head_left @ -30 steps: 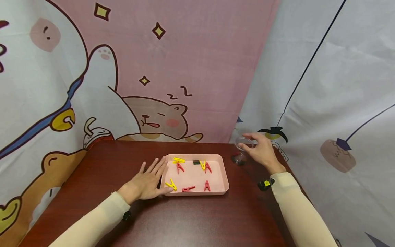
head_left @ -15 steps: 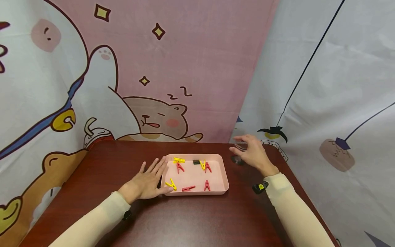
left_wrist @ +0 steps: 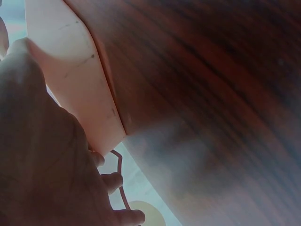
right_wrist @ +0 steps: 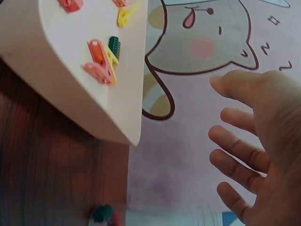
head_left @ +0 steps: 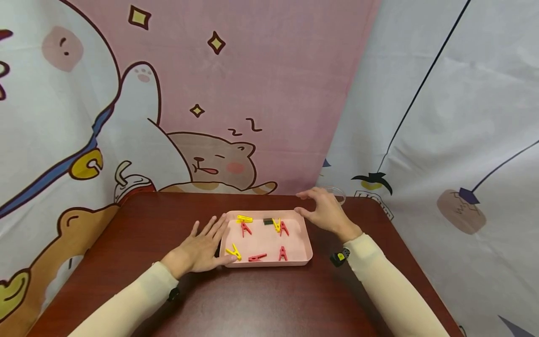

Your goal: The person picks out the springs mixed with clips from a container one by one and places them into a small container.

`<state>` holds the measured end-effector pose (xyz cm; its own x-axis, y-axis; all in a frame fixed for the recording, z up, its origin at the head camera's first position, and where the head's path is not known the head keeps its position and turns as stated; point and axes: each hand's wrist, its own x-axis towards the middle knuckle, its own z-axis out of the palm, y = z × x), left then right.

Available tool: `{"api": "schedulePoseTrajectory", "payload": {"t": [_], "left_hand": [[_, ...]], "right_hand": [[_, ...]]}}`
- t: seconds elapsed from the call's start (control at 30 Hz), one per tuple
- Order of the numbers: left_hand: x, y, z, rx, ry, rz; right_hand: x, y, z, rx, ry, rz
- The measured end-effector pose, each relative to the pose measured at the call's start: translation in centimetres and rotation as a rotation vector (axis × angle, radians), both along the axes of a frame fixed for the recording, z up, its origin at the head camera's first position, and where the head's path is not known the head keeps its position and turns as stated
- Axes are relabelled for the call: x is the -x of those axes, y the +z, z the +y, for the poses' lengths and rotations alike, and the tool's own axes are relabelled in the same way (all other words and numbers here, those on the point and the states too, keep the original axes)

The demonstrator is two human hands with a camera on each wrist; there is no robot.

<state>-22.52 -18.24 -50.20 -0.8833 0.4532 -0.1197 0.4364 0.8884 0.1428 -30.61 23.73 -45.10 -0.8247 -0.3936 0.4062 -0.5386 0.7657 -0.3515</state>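
Observation:
A pink tray (head_left: 254,241) sits on the table, holding several red clothespins (head_left: 282,253) and yellow clothespins (head_left: 244,218), plus a small dark green ridged block (head_left: 267,221). My left hand (head_left: 198,248) rests on the tray's left rim, fingers spread, thumb over the near corner. My right hand (head_left: 326,213) hovers by the tray's far right corner. Nothing lies between its thumb and fingers, which appear parted in the right wrist view. Behind it stands a clear container (head_left: 338,193), mostly hidden in the head view; the right wrist view shows green and red bits (right_wrist: 104,214) at its bottom.
The dark red wooden table (head_left: 269,299) extends around the tray on all sides. A cartoon-printed cloth (head_left: 286,93) hangs along the table's far edge, and another pale cloth (head_left: 455,140) hangs on the right.
My right hand has moved left from over the clear container toward the tray's far right corner. My left hand and the tray with its clothespins stay where they were.

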Motion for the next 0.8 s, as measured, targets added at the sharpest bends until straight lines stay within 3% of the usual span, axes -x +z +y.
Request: {"api": "schedulePoseTrajectory", "payload": {"t": [0.47, 0.8], "left_hand": [[0.1, 0.0, -0.1, 0.008, 0.003, -0.009], [-0.1, -0.1, 0.0, -0.003, -0.001, -0.007]], "right_hand": [[1.1, -0.4, -4.3, -0.168, 0.082, -0.094], [2.6, -1.9, -6.6, -0.275, 0.136, -0.176]]}}
